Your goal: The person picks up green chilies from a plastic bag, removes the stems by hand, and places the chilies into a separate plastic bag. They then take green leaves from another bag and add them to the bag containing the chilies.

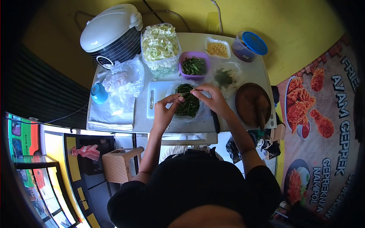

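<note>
I have my left fingers [178,100] and right fingers [195,92] pinched close together on what looks like a thin green stalk [186,94], just above the dark greens [187,110] in an open plastic bag [202,114] at the table's near side. The white cutting board [160,86] lies just left of the bag, the purple bowl [207,65] stands beyond it, and the brown mortar [243,108] is to the right.

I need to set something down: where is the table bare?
Bare patches: between the blue-lidded tub and round mortar, and a narrow strip between the plastic bags and cutting board. Crowded: the middle, where left hand and right hand hover over the bagged greens, the purple bowl just beyond.
</note>
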`<state>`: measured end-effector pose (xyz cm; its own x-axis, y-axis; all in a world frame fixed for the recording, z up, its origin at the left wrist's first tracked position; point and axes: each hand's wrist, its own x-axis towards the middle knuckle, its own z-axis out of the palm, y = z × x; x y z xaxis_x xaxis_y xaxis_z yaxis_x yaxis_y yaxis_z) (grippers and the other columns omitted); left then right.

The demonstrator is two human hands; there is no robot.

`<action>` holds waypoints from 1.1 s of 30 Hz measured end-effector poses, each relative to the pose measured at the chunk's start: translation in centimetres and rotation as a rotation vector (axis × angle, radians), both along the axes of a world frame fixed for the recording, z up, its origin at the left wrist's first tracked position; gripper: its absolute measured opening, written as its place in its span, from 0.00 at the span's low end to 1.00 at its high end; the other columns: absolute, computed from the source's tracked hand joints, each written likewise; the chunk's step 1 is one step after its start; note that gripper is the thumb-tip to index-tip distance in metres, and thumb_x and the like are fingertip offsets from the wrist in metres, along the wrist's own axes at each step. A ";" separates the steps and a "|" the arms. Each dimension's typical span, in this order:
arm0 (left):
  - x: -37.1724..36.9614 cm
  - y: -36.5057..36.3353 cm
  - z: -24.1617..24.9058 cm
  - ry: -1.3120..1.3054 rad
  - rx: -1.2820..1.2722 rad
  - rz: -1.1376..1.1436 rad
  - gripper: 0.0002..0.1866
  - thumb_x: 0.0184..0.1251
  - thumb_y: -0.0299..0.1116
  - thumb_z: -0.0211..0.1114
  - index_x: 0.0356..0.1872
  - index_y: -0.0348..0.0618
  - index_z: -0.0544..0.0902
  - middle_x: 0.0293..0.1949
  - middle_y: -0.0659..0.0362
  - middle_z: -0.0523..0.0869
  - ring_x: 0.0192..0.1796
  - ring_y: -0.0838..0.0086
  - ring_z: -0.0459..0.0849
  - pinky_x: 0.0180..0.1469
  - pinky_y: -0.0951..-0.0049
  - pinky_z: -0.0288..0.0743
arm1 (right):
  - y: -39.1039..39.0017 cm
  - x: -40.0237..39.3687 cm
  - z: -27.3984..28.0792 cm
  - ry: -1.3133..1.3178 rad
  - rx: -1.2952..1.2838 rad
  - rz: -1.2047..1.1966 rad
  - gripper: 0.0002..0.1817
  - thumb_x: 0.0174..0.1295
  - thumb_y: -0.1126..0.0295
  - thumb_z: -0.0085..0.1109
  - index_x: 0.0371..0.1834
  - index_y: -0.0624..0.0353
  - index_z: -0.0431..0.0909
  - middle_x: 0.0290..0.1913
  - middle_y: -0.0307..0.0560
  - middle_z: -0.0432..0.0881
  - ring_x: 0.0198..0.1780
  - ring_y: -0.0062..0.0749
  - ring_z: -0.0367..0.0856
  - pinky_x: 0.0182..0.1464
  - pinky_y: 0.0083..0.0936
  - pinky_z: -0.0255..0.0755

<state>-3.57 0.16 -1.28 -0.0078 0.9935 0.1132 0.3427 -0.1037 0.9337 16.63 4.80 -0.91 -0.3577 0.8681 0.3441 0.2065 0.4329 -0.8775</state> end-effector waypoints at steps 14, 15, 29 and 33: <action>1.6 0.5 -0.6 -0.509 -0.014 -0.214 0.13 0.68 0.25 0.61 0.51 0.31 0.77 0.43 0.55 0.85 0.47 0.77 0.82 0.51 0.78 0.75 | -0.5 0.1 -1.1 0.178 -0.277 0.093 0.10 0.63 0.72 0.61 0.45 0.63 0.81 0.43 0.40 0.83 0.45 0.19 0.78 0.51 0.17 0.68; 1.7 0.4 -0.5 -0.508 -0.013 -0.214 0.13 0.68 0.25 0.61 0.51 0.31 0.77 0.43 0.55 0.85 0.47 0.77 0.82 0.51 0.78 0.75 | -0.8 0.0 -0.6 0.179 -0.276 0.093 0.10 0.63 0.72 0.61 0.45 0.63 0.81 0.43 0.40 0.83 0.45 0.19 0.78 0.51 0.17 0.68; 1.3 1.0 0.6 -0.328 -0.077 -0.320 0.12 0.68 0.25 0.61 0.48 0.30 0.81 0.38 0.57 0.86 0.42 0.80 0.83 0.47 0.79 0.76 | -1.5 1.5 1.6 -0.002 -0.119 0.039 0.07 0.57 0.70 0.67 0.37 0.61 0.84 0.35 0.39 0.83 0.38 0.20 0.78 0.44 0.20 0.71; 2.2 1.3 1.3 -0.212 -0.007 -0.256 0.11 0.67 0.27 0.63 0.47 0.31 0.82 0.36 0.55 0.87 0.40 0.79 0.85 0.44 0.78 0.77 | -1.6 1.3 1.4 0.086 0.143 -0.031 0.05 0.55 0.76 0.67 0.35 0.60 0.85 0.37 0.42 0.83 0.37 0.24 0.78 0.43 0.21 0.70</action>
<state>-1.36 1.46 -0.02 0.2201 0.9670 0.1285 0.1042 -0.1543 0.9825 17.89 3.17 0.54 -0.2950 0.8184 0.4932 0.1488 0.5492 -0.8223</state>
